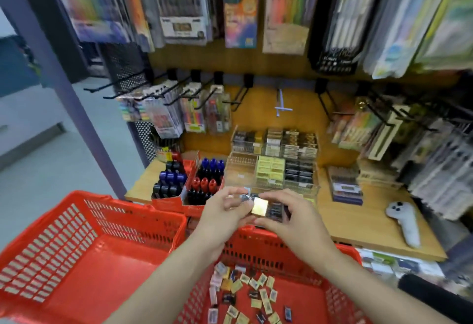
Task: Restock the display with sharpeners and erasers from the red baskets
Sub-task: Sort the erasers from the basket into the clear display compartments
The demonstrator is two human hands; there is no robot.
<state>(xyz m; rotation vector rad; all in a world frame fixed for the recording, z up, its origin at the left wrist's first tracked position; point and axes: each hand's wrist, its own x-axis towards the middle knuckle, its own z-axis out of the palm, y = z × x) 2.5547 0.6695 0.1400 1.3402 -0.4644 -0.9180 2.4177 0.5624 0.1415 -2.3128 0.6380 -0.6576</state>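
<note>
Two red baskets stand in front of me. The left basket (76, 259) shows a bare floor. The right basket (268, 254) holds several loose erasers and sharpeners (256, 290). Above its far rim, my left hand (222, 211) and my right hand (286, 217) meet around a small pale yellow eraser (259, 206) and a dark wrapped piece beside it. My left fingers curl toward it; my right fingers pinch its edge. Just beyond stands the clear tiered display (273, 167) with rows of erasers and sharpeners.
Red boxes of markers (189, 182) stand left of the display on the wooden shelf (363, 223). A grey controller (405, 223) lies at the right. Packs of pens hang on black hooks above and to both sides.
</note>
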